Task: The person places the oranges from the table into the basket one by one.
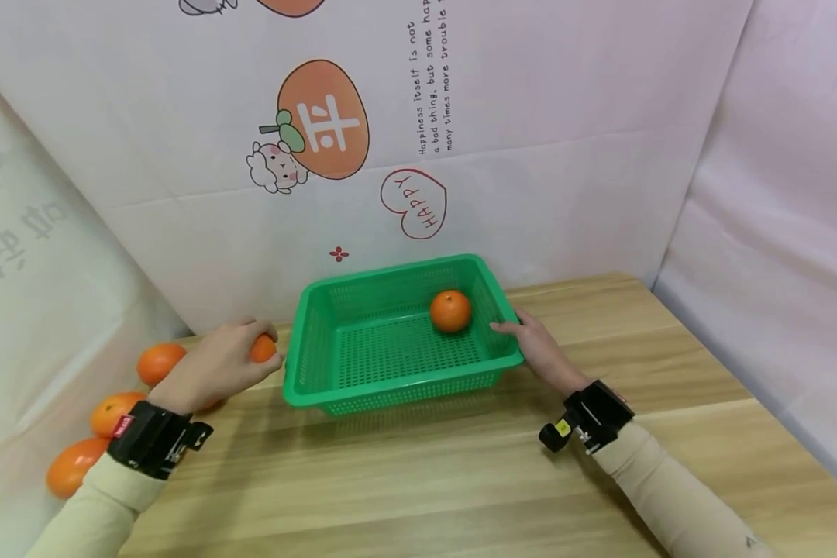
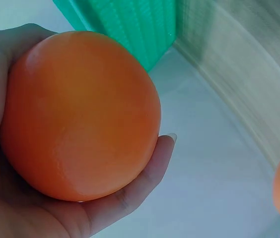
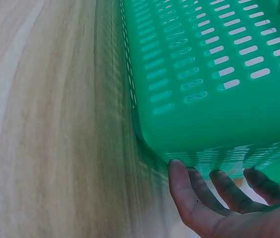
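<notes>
My left hand [image 1: 216, 363] grips an orange [image 1: 263, 349] just left of the basket, over the table. In the left wrist view that orange [image 2: 80, 119] fills the palm, with the fingers and thumb wrapped around its sides. My right hand [image 1: 542, 353] holds the right end of the green plastic basket [image 1: 408, 386], its thumb over the rim. The right wrist view shows the fingers [image 3: 234, 196] against the basket's slotted outer wall [image 3: 224, 116]. One orange [image 1: 450, 311] lies inside the basket, toward its right back corner.
Several more oranges stand at the table's left edge, including a back one [image 1: 160, 363], a middle one [image 1: 115, 412] and a front one [image 1: 75, 466]. A printed white cloth [image 1: 530, 155] hangs close behind the basket. The wooden table [image 1: 404, 480] extends in front.
</notes>
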The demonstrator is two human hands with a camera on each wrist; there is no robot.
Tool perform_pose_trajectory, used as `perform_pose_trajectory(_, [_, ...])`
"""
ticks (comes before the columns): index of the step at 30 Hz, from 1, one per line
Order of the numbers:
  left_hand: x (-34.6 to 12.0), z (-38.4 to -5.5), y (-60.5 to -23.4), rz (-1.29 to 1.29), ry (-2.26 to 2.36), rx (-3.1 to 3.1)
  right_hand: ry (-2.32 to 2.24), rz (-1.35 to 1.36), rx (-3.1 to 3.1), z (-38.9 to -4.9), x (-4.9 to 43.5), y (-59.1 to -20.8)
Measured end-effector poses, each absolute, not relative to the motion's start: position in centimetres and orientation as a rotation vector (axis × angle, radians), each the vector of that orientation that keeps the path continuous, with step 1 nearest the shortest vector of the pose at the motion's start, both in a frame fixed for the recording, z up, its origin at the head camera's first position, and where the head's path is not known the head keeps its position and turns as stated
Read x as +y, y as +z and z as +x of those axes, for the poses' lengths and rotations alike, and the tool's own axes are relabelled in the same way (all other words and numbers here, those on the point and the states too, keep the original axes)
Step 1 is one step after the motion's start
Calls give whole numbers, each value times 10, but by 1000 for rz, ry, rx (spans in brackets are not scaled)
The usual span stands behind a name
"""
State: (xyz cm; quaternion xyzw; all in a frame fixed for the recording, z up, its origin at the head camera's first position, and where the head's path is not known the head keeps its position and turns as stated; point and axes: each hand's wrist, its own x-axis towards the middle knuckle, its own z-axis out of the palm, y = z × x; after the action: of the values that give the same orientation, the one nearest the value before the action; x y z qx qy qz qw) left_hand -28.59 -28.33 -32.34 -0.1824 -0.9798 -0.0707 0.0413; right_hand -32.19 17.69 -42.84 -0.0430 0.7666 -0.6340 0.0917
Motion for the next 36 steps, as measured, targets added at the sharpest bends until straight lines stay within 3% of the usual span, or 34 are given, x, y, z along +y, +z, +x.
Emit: perform_pose_trajectory(36, [-227, -297, -320, -857, -168, -2902, -1886, -172, 2260, -323, 179, -428])
